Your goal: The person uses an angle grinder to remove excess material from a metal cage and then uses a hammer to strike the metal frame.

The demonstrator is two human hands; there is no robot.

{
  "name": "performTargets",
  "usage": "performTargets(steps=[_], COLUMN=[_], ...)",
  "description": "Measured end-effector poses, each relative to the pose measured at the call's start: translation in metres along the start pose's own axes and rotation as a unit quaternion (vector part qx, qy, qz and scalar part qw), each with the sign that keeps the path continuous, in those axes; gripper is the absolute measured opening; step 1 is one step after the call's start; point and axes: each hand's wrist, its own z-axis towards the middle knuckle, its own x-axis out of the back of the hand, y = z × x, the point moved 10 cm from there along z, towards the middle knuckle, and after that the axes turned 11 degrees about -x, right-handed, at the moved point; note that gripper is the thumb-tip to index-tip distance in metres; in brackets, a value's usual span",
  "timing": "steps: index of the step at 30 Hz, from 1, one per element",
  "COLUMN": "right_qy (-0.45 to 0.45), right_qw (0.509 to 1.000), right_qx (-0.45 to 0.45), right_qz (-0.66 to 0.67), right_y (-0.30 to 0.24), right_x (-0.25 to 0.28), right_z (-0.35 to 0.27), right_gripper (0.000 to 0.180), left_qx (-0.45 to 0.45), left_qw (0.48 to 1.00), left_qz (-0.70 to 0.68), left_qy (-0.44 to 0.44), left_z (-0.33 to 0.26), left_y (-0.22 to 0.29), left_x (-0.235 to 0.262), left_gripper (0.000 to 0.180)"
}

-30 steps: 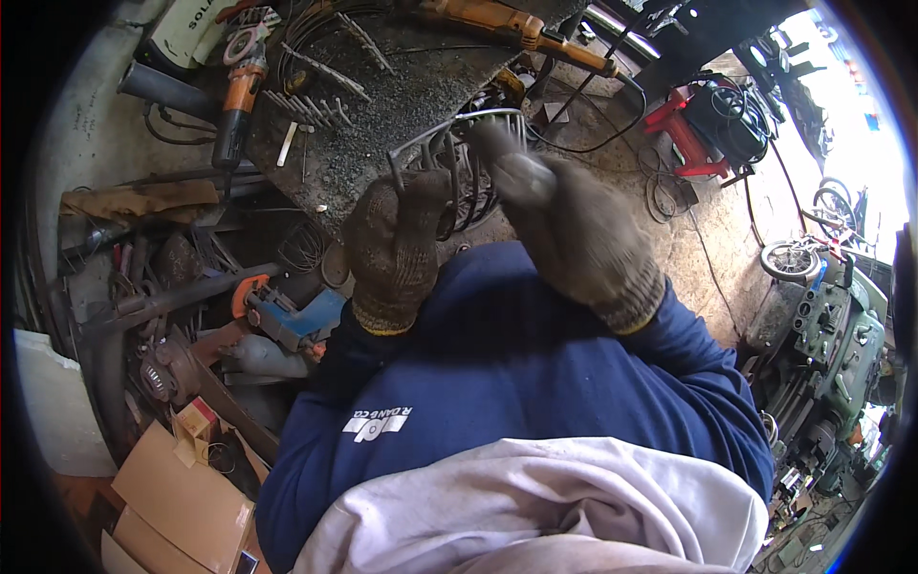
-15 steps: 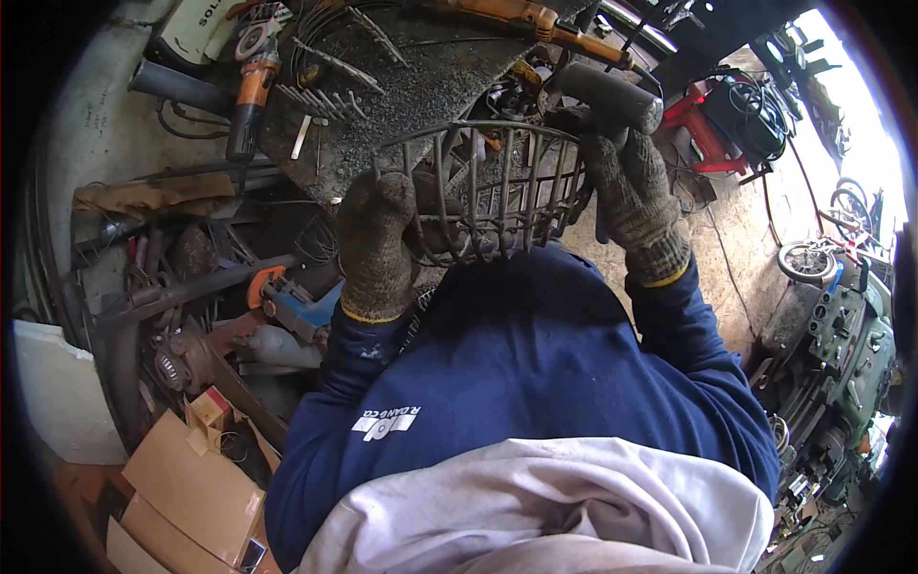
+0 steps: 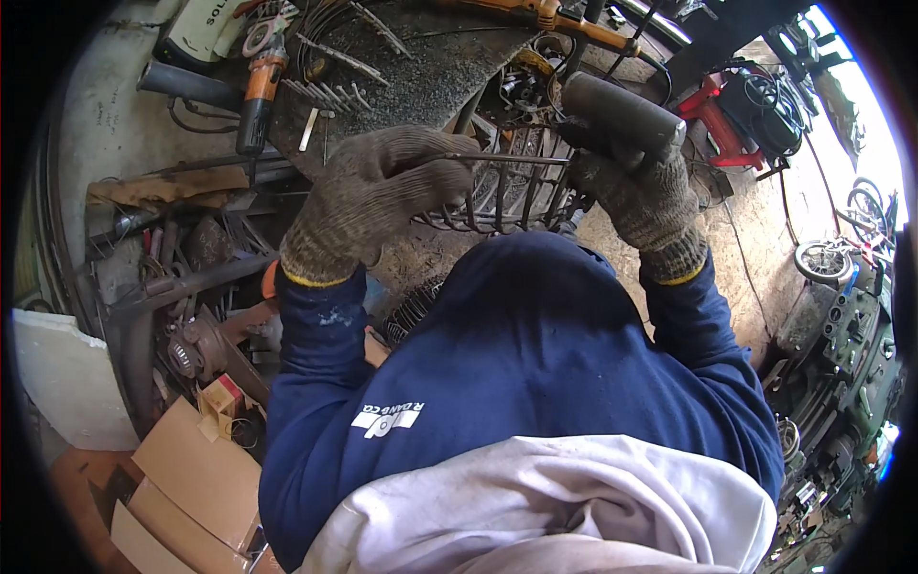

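Observation:
A dark metal wire basket (image 3: 516, 159) is held in front of my chest, its bars curving between my two hands. My left hand (image 3: 378, 191), in a worn knitted work glove, has fingers and thumb closed on the left end of its top rim. At the basket's right end, my gloved right hand (image 3: 645, 196) is closed on the rim. A thick grey metal cylinder (image 3: 622, 115) lies right against the right hand's fingers. Whether that hand also grips the cylinder is hidden. The left glove covers part of the basket's left side.
A gritty workbench (image 3: 435, 91) bears an orange angle grinder (image 3: 260, 96), metal rods (image 3: 330, 96) and a long orange tool (image 3: 583, 33). At right stands a red and black machine with cables (image 3: 741, 120). Scrap metal and a cardboard box (image 3: 196, 478) lie at left; a green machine (image 3: 856, 330) stands far right.
My left hand has turned and reaches across the basket's top rim, where before it held the side. The basket has tilted, so its top bar now faces me more. The right hand stays nearly in place.

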Motion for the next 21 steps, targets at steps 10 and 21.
performTargets(steps=[10, 21], right_qy=[-0.009, -0.023], right_qw=[0.993, 0.972], right_qx=[-0.105, -0.073], right_qz=[0.056, -0.224], right_y=[0.025, 0.019], right_x=[0.024, 0.017], right_z=[0.002, 0.013], right_gripper=[0.041, 0.053], left_qx=[0.099, 0.092], left_qw=[0.993, 0.993], left_qz=[0.023, -0.065], left_qy=[-0.064, -0.040], left_z=[0.006, 0.002], left_y=[-0.027, -0.048], left_x=[-0.017, -0.023], left_gripper=[0.028, 0.028])
